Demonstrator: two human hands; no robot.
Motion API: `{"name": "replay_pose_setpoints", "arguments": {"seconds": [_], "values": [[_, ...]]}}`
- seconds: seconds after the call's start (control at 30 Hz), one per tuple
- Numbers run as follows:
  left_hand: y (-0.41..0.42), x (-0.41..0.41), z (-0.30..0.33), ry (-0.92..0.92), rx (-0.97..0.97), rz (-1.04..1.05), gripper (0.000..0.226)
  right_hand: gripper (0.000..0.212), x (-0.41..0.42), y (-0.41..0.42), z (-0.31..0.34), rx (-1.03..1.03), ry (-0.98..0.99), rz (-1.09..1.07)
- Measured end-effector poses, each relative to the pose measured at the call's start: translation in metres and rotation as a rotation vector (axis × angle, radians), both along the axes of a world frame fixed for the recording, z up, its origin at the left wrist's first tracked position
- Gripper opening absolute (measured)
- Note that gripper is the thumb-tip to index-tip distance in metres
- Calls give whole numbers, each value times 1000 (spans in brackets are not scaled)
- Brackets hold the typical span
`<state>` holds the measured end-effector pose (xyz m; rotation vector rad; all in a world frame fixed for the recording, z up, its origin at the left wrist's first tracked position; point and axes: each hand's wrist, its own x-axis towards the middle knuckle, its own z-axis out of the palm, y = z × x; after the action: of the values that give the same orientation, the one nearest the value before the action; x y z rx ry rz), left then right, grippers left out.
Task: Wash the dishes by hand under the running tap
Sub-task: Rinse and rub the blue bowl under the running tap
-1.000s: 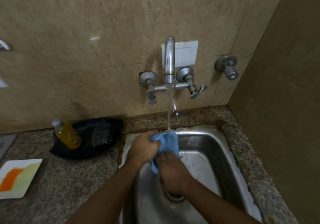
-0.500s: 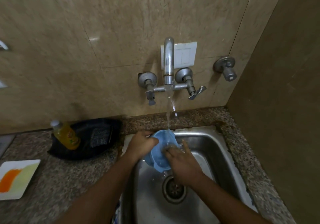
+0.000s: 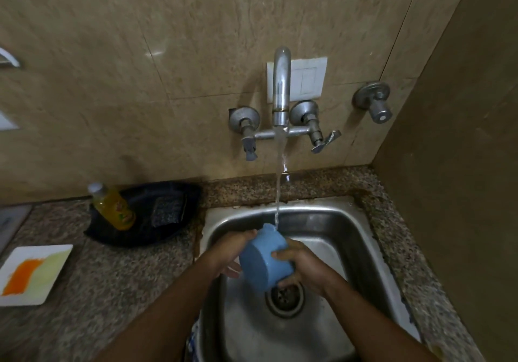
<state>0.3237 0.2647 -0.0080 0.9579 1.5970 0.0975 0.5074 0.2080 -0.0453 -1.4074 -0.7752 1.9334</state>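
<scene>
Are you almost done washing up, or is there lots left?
Not finished. Nothing washed shows yet. In hand: the blue cup is held over the sink by the left hand and the right hand, with water from the tap landing on it. Left: the white plate on the counter is smeared orange and green. The soap bottle stands nearby.

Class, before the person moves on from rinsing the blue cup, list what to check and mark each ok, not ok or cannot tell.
1. Water running from the steel tap: ok.
2. Stream landing on the round blue plastic cup: ok.
3. Left hand holds the cup: ok.
4. Right hand holds the cup: ok.
5. Cup is over the steel sink: ok.
6. Cup's inside clean: cannot tell.
</scene>
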Motion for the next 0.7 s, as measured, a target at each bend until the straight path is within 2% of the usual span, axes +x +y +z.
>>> {"name": "replay_pose_setpoints", "arguments": {"seconds": [0.07,0.2,0.27,0.33,0.37,0.43,0.47,0.5,0.6,0.7], "values": [[-2,-1,-1,25,12,-33,52,61,0,3,-3,-105,54,-94],[-1,-3,2,25,30,-1,53,69,-1,7,-2,-149,69,-224],[0,-3,3,11,38,47,53,47,-3,11,2,-107,63,-246],[2,-3,5,-45,12,82,64,29,-8,13,10,77,-139,-185],[3,-1,5,-102,-21,121,73,30,-10,12,14,253,-343,-57],[7,6,6,-263,-113,247,82,32,-12,9,19,625,-946,355],[7,11,8,-325,-121,289,77,30,-12,7,21,771,-1175,489],[8,19,9,-365,-105,316,68,28,-12,6,23,869,-1281,548],[12,37,4,-393,91,425,50,29,-3,2,36,952,-1306,589],[16,42,3,-322,287,432,39,41,8,4,45,967,-1448,477]]}}
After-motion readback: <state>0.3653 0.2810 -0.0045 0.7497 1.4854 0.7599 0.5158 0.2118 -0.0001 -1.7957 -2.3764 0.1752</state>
